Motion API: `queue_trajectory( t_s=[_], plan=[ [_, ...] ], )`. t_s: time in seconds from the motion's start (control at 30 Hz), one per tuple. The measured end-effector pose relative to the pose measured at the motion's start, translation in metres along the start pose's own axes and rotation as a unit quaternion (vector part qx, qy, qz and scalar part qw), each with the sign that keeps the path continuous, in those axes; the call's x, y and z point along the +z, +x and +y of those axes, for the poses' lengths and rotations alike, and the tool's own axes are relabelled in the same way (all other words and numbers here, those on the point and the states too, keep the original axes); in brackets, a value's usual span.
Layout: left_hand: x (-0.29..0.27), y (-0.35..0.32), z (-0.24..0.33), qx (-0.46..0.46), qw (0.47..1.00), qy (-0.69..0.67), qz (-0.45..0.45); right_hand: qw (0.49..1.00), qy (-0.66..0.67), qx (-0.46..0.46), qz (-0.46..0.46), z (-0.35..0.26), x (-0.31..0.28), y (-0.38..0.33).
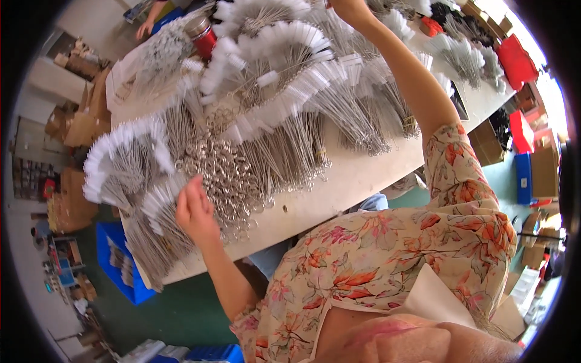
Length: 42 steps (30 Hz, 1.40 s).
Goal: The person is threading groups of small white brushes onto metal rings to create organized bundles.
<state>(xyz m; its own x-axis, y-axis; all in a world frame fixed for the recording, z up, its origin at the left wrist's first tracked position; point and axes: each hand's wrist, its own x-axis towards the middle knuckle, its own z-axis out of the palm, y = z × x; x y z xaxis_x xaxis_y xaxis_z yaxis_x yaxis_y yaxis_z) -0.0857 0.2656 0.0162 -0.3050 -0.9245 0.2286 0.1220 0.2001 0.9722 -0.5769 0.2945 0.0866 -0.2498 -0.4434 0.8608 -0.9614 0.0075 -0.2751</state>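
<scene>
My left hand [196, 213] is over the near left edge of a heap of small metal rings [225, 172], its fingers drawn together. Whatever lies between the fingertips is too small to make out. Beside it on the left is a fanned bundle of thin wire brushes [160, 209] with white bristle heads. My right arm stretches far across the table, and my right hand [351, 8] is partly cut off by the upper edge. Its fingers are mostly hidden. More brushes with looped wire ends [290, 151] lie in rows to the right of the rings.
Brushes in thick piles cover much of the white table [357, 178]. A red canister with a metal lid [201, 37] stands at the back left. Another person's hand [145, 28] rests beyond it. A blue crate [115, 260] sits on the floor by the table's left corner.
</scene>
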Motion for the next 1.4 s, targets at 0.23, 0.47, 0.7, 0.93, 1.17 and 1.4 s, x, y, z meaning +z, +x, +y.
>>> queue_trajectory(
  t_s=[0.23, 0.47, 0.7, 0.93, 1.17, 1.4],
  plan=[
    [0.086, 0.013, -0.016, 0.136, 0.984, -0.015, -0.116, 0.693, 0.667, 0.174, -0.209, -0.229, 0.034, -0.115],
    [0.076, 0.008, -0.055, 0.347, 0.932, 0.099, 0.042, 0.84, 0.481, 0.166, -0.19, -0.219, 0.049, -0.189],
    [0.076, -0.034, -0.101, 0.415, 0.876, 0.219, -0.109, 0.385, 0.751, 0.508, -0.169, -0.227, 0.062, -0.23],
    [0.038, -0.016, -0.072, 0.299, 0.94, 0.11, -0.122, 0.756, 0.42, 0.146, -0.479, -0.227, 0.031, -0.22],
    [0.024, -0.042, -0.089, 0.154, 0.929, 0.086, -0.324, 0.637, 0.476, 0.211, -0.569, -0.233, 0.015, -0.226],
    [0.04, -0.035, -0.064, 0.259, 0.877, 0.13, -0.383, 0.382, 0.543, 0.407, -0.627, -0.213, -0.006, -0.239]
  ],
)
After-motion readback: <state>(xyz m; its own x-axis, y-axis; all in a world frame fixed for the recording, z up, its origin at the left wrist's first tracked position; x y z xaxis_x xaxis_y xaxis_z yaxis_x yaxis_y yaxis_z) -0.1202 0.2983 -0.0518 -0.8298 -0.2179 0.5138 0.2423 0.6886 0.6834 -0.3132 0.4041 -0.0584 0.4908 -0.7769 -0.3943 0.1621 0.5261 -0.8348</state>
